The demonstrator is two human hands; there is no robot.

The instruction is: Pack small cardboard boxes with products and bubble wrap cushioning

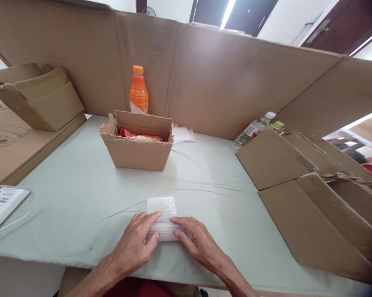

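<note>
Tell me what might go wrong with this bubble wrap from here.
1. Only the near end of the bubble wrap sits under the left hand and right hand; its far end lies free and may spring back.
2. It lies close to the front edge of the table and might slip off.

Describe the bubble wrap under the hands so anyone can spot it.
On the pale green table, go to the near edge, in front of the cardboard box. The bubble wrap sheet lies there, gripped by the left hand and right hand; the other white packet sits behind the box.
</note>
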